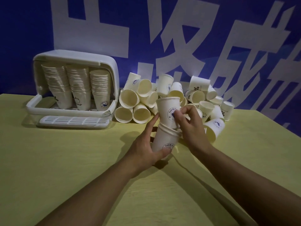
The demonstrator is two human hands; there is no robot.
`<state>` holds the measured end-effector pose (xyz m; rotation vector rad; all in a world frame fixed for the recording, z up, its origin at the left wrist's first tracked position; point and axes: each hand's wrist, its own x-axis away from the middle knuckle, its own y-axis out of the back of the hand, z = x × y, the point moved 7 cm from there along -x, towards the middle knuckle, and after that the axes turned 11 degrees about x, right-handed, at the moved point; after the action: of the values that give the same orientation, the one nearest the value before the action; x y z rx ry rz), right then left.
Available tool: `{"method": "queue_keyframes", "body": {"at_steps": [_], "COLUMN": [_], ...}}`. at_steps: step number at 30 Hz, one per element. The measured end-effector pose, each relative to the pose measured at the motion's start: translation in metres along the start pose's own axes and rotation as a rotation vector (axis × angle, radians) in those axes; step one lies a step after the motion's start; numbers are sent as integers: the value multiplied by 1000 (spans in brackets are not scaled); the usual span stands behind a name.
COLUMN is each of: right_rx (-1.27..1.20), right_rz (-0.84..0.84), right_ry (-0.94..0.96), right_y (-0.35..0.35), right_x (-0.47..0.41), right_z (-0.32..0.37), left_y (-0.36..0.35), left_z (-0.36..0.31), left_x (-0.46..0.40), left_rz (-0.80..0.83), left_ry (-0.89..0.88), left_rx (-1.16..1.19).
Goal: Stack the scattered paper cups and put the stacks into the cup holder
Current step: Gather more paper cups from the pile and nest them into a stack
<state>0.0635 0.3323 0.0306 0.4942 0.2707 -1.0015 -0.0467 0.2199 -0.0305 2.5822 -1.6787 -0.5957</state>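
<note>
Seemingly both hands [146,144] around cup stack [164,139]

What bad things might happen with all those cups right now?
1. The top cup, pinched by the right hand, sits tilted in the small stack that the left hand holds; pushed in crooked, it may jam or crumple.
2. The right hand is close to the loose pile of cups; a bump might send some rolling across the table.
3. The cup holder already holds three tall stacks, so space looks tight.
</note>
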Motion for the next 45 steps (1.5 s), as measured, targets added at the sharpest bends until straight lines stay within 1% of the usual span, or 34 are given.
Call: {"method": "queue_keyframes", "body": {"at_steps": [2,5,6,8,11,16,18,20,22,24,27,29,32,34,37,40,43,45], "right_rx": [45,143,160,182,190,268,413,677,970,1241,1444,1556,1584,1521,1476,1462,1386,1366], "right_rz": [13,117,124,109,99,51,0,-34,-22,-22,-119,-110,11,76,101,88,62,87], "right_ry": [-11,7,28,70,48,64,129,200,214,144,-57,-258,-564,-669,-694,-660,-635,-641], "right_y": [1,-1,-1,1,5,19,29,41,53,73,121,157,202,221,234,237,239,239], "right_x": [2,10,13,19,24,27,29,31,34,42,57,63,74,83,90,94,94,94], "right_z": [-5,-13,-15,-16,-21,-21,-14,-8,-6,-5,-4,-14,-39,-52,-62,-67,-71,-77], "left_y": [0,0,1,1,1,2,2,2,2,2,-1,-4,-7,-8,-9,-13,-16,-16], "left_z": [1,4,5,6,5,7,6,6,6,4,2,2,3,3,3,4,5,6], "left_x": [-1,-1,-1,-2,-3,-2,-1,0,1,1,1,2,3,3,2,2,1,1], "left_rz": [-15,-31,-36,-44,-49,-74,-71,-64,-58,-47,-20,-8,4,4,2,5,20,27], "left_ry": [-7,12,18,2,-20,11,20,27,31,31,25,26,32,24,8,1,-5,-8], "left_rx": [-10,-13,-15,-21,-26,-29,-31,-31,-27,-22,-17,-13,-29,-33,-13,-3,-16,-17]}}
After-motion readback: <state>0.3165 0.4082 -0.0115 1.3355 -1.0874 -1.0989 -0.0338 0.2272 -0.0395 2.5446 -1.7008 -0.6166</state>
